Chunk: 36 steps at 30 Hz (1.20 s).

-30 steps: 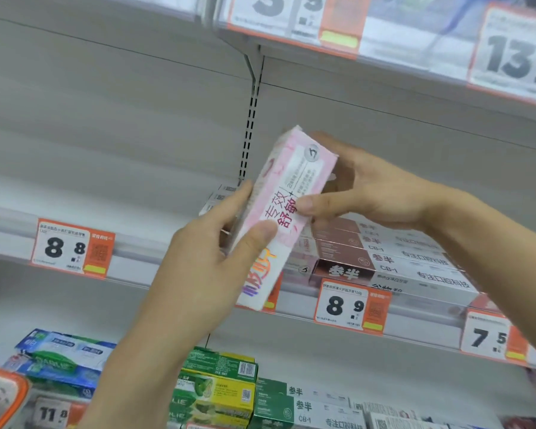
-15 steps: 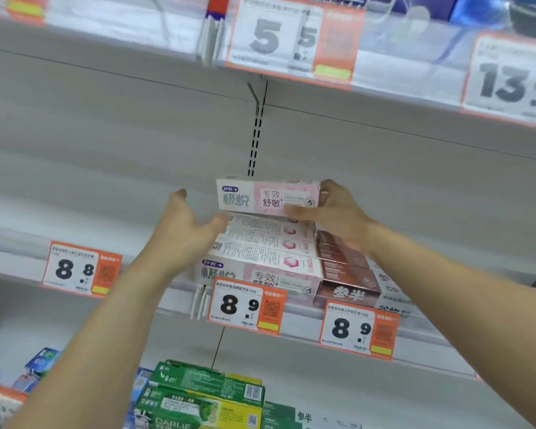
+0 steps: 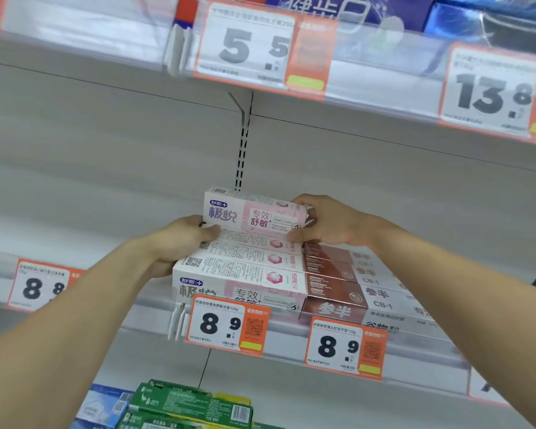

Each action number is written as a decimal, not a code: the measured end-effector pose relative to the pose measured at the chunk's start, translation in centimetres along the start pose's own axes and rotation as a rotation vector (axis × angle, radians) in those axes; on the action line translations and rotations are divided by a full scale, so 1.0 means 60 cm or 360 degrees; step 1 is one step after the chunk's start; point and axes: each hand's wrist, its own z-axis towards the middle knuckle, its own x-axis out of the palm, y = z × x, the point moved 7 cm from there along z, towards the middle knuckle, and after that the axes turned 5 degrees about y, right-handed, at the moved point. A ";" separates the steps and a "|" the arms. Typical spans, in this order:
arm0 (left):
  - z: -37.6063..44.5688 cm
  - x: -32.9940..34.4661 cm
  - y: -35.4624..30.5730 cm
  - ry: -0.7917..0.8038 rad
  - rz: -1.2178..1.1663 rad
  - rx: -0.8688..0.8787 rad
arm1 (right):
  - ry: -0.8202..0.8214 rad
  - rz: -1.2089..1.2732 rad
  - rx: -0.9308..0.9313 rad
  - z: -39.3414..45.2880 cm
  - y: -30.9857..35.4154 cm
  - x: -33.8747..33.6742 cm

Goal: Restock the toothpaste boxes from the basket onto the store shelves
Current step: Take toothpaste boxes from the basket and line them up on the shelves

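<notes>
The pink toothpaste box (image 3: 254, 213), held upright and tilted in front of the shelf a second ago, now lies flat and lengthwise, printed face outward, on top of the stack of matching pink boxes (image 3: 245, 270) on the middle shelf (image 3: 143, 308). Half a second ago it was arriving at that position; it now appears seated and square with the row beneath. This box looks placed, pending release.

The left hand (image 3: 180, 239) is curled against the box's left end, thumb under its lower edge and touching the box below. The right hand (image 3: 328, 224) grips the right end, fingers curled over the top and thumb along the front lower edge. Both hands hold the box.

Edges and clearance: the pink stack sits just behind the shelf's front rail and the 8.9 price tag (image 3: 226, 325). Brown boxes (image 3: 338, 283) touch the stack on its right side, so no sideways room exists there. To the left the shelf is bare as far as the 8.8 price tag (image 3: 41, 286), with open room for further boxes. Ample height remains between the top box and the upper shelf (image 3: 106, 35). The back panel (image 3: 106, 156) is behind; the gap to it cannot be judged. The basket is not in view.
</notes>
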 end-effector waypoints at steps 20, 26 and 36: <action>-0.027 -0.007 -0.040 -0.0237 0.0726 -0.0029 | -0.0164 -0.0193 0.0102 -0.029 0.004 0.001; -0.184 0.043 -0.084 -0.1146 0.0854 0.0893 | -0.1137 -0.0174 -0.0325 -0.236 0.031 -0.027; -0.239 0.579 0.213 0.0690 0.1327 0.0742 | -0.0555 0.0244 0.0390 -0.630 -0.324 0.216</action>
